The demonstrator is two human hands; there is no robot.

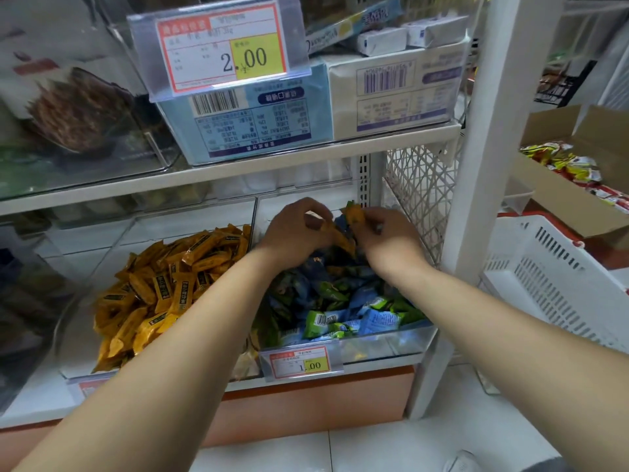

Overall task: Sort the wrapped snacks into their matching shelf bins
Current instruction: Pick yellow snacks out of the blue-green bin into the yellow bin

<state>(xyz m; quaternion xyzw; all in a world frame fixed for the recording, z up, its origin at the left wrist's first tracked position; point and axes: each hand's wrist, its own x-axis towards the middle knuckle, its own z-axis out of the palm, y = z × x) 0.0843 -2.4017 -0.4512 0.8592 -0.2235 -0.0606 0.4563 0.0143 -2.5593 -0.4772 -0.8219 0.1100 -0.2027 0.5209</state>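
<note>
- Wrapped snacks fill two clear bins side by side on the lower shelf: orange snacks (163, 291) are heaped in the left bin (78, 335), and blue and green snacks (343, 308) in the right bin (408, 338).
- Both hands are over the back of the right bin, close together and above the blue and green heap.
- The left hand (296, 229) has its fingers curled and pinches one end of an orange bar (340, 238), which slants down toward the right hand.
- The right hand (388, 240) has its fingers curled too and grips a small orange packet (354, 214) with a green tip, held just above the orange bar; whether the two wrappers touch cannot be told.
- A price tag (301, 364) reading 1.00 is clipped to the front of the right bin.
- On the shelf above stand a pale blue carton (272, 110) and a white carton (398, 93), both behind a clear front that bears a larger price tag (223, 46) reading 2.00.
- A white lattice panel (422, 189) closes the shelf's right side, just beside the right hand.
- Off to the right, a cardboard box (561, 202) holds red and yellow packets (571, 165), and a white slotted basket (551, 281) sits tilted below it.
</note>
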